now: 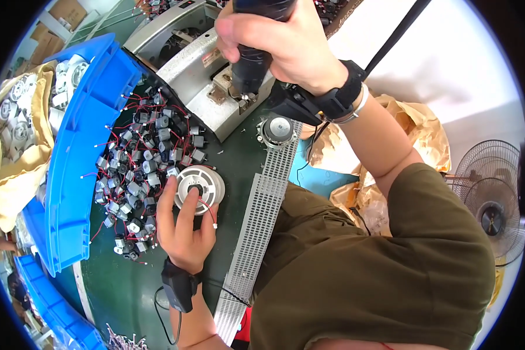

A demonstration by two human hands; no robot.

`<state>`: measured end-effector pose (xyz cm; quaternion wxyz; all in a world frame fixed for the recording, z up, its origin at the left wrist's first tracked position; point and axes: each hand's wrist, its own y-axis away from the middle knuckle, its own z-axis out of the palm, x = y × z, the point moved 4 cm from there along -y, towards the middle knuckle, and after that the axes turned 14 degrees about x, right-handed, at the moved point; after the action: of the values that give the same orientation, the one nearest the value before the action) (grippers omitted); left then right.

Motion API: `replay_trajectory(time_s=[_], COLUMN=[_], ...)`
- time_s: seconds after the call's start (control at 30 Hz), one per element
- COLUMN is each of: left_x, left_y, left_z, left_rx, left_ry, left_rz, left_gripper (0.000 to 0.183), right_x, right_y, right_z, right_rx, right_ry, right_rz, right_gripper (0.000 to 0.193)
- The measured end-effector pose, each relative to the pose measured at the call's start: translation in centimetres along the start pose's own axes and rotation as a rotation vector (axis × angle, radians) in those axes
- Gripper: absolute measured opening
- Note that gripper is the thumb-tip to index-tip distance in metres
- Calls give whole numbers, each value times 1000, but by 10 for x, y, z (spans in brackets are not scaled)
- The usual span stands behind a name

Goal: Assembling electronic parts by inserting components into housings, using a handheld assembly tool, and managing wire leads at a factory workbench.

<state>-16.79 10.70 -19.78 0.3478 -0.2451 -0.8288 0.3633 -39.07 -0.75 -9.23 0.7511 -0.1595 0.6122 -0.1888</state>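
My right hand (274,44), raised at the top, is wrapped round a thick black power screwdriver (254,64), whose tip points down beside a grey metal machine (201,76). Lower left, my left hand (184,233) has its fingers on a white round plastic housing (216,185) lying on the green tabletop. One fingertip presses near the dark centre of the housing, and a thin red wire with a white plug hangs over its near side. Just left of the housing lies a heap of small motors (140,157) with red and black leads.
A blue bin (79,157) stands along the left, with white plastic parts (20,116) in a paper-lined container beyond it. A perforated metal strip (254,221) runs along the table edge, with a round silver-and-white part (277,129) at its far end. Right: brown paper (414,122), a fan (490,204).
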Motion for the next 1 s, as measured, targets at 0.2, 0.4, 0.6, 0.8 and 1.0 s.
replay_trajectory(time_s=[0.2, 0.4, 0.6, 0.8, 1.0], left_x=[-1, -1, 2, 1, 1], left_y=[-1, -2, -3, -4, -5], left_z=[-1, 0, 3, 2, 2], left_rx=[30, 82, 106, 104, 98], left_ry=[18, 49, 77, 78, 82], left_rz=[-20, 0, -24, -28, -23], left_gripper=[37, 36, 34, 35, 34], right_x=[-25, -42, -21, -14, -9], right_y=[18, 28, 32, 31, 30], right_z=[15, 75, 97, 98, 99], right_rx=[-6, -142, -194, -223, -241], right_ry=[-455, -412, -352, -302, -289], right_rz=[188, 220, 315, 271, 296], right_gripper=[47, 11, 37, 47, 49])
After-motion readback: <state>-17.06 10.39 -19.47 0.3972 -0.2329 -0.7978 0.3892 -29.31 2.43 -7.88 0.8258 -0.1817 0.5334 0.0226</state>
